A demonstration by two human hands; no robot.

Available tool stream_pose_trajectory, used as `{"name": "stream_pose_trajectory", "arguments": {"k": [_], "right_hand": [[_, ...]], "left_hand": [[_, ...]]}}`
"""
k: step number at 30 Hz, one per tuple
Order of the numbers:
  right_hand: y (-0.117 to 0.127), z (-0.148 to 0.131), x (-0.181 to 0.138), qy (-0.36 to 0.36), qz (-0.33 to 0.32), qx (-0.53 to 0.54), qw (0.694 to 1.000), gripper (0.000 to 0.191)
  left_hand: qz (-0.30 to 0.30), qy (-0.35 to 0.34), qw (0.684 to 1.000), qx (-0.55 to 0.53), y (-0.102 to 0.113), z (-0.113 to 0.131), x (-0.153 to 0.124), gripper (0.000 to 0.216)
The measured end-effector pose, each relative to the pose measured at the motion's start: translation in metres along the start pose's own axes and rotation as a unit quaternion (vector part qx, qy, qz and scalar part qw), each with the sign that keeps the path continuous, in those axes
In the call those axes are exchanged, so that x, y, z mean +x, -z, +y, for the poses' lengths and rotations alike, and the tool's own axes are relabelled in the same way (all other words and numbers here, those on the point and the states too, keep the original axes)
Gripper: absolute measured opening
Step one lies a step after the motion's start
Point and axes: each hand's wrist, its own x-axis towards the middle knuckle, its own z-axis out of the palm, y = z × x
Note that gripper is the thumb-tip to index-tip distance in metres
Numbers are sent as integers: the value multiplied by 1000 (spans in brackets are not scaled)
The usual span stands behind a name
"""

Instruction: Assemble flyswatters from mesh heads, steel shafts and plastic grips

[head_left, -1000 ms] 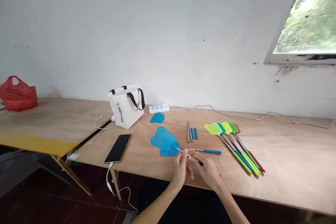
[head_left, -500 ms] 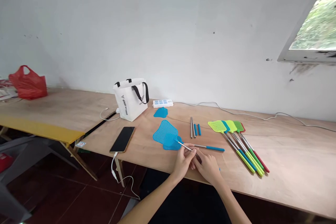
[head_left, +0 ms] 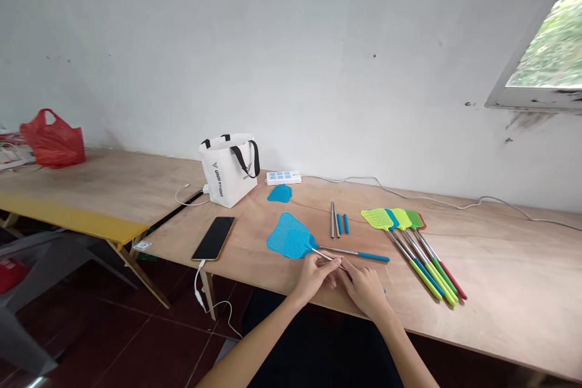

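Note:
My left hand (head_left: 315,274) and my right hand (head_left: 366,291) meet at the front edge of the plywood table (head_left: 500,291). Both are closed on the thin metal rod of a blue fly swatter (head_left: 291,238). Its mesh head points away to the left, lying over a second blue swatter (head_left: 359,253) whose rod and blue grip run to the right. Two metal rods (head_left: 333,220) and two blue grips (head_left: 342,224) lie just behind.
Several finished swatters (head_left: 411,242) in green, yellow, blue and red lie at the right. A loose blue head (head_left: 279,193), a white tote bag (head_left: 230,168), a power strip (head_left: 283,178) and a phone (head_left: 213,238) sit to the left. A red bag (head_left: 53,139) rests on the far-left table.
The view has swung a little to the left and up. My hands have drawn closer together on the swatter's rod, low over the table edge.

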Motion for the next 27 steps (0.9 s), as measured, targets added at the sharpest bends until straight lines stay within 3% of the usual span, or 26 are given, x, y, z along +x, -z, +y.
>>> {"name": "stream_pose_trajectory", "arguments": {"k": [11,27], "right_hand": [[4,2,-1,32,-22,33,999,43],[6,-4,2,9,-32,-36,999,35]], "left_hand": [[-45,-8,997,60,4,0,-2,44],[-30,-2,999,44,2,-7,-2,47]]}}
